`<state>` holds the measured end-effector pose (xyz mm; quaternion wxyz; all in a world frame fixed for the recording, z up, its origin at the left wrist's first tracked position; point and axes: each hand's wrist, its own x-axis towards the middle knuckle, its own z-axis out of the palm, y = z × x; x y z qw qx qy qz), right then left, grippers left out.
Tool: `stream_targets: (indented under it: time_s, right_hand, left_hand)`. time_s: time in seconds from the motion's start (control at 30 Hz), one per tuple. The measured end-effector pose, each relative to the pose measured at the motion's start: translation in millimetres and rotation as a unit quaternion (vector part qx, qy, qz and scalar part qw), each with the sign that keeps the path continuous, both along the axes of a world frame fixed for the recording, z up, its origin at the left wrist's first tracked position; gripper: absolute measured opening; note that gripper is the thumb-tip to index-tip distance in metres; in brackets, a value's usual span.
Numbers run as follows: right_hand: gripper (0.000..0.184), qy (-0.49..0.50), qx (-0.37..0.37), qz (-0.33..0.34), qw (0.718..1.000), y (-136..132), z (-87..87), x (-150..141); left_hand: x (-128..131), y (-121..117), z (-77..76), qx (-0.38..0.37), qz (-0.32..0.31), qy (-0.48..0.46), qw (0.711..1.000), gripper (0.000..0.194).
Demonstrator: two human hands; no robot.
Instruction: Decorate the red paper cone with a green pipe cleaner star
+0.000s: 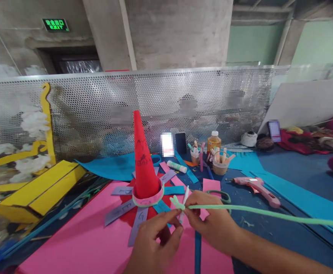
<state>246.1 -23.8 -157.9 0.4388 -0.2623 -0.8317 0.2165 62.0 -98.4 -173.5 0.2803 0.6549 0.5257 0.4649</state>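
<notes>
A light green pipe cleaner (249,210), bent into small loops at one end, stretches off to the right edge. My right hand (212,219) pinches it beside the loops. My left hand (155,239) is curled, its fingertips at the looped end from below. Behind the fingers stands a thin white stick (186,195), partly hidden. To the left a red paper cone (144,160) with dark writing stands upright, ringed at its base by a pink band (146,200) with green edging. Lettered purple strips (122,210) and blue strips (174,190) radiate from it over pink board (86,236).
A pink glue gun (258,186) lies at the right, near green-handled scissors (222,195). Behind are a glue stick (177,166), cups of markers (220,161), an orange bottle (213,141) and a dark phone (180,143). A yellow box (40,190) sits left, before a perforated metal screen (166,91).
</notes>
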Motion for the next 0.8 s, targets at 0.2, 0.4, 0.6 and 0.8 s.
stream_targets:
  time_s: [0.2, 0.4, 0.6, 0.8]
  right_hand:
    - [0.018, -0.002, 0.057, -0.004, 0.998, 0.4, 4.2, 0.7]
    - [0.016, 0.033, 0.127, -0.006, 0.991, 3.3, 2.3, 0.8]
    - [0.015, 0.044, 0.167, -0.008, 0.985, 2.1, 5.5, 3.8]
    - [0.015, 0.046, 0.180, 0.008, 0.982, 2.8, 6.6, 5.8]
  left_hand:
    - [-3.3, 3.0, -3.5, -0.014, -0.022, -0.036, 0.999, 0.036]
    - [-6.9, 5.1, -14.3, -0.030, -0.075, -0.104, 0.991, 0.043]
    - [-7.5, 4.2, -19.7, -0.043, -0.147, -0.186, 0.971, 0.053]
    - [-5.8, 5.9, -15.2, -0.063, -0.184, -0.250, 0.948, 0.052]
